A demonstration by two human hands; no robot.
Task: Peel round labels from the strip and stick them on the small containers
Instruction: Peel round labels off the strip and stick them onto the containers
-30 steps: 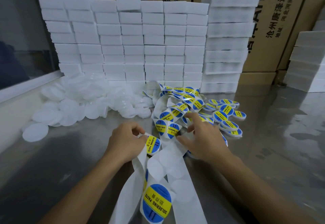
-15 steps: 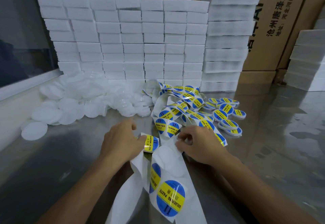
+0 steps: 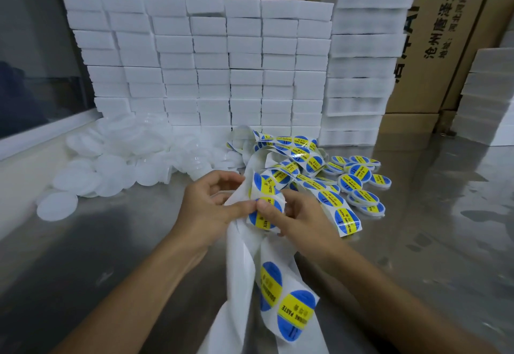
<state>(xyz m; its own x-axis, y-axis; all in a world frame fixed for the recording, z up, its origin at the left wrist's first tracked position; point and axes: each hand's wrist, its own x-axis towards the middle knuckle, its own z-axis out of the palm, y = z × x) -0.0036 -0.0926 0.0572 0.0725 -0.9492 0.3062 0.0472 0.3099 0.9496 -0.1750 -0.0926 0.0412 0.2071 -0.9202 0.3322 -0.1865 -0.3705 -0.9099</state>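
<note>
While both hands, left hand (image 3: 207, 209) and right hand (image 3: 300, 218), pinch the label strip (image 3: 264, 209), labelled containers (image 3: 361, 184) lie right (contents hidden).

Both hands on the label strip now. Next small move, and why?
Probably peel: the right hand should lift the round blue and yellow label off the white backing strip that the left hand grips. Both thumbs pinch at that label's edge, it looks still stuck to the strip, and neither hand holds a container.
</note>
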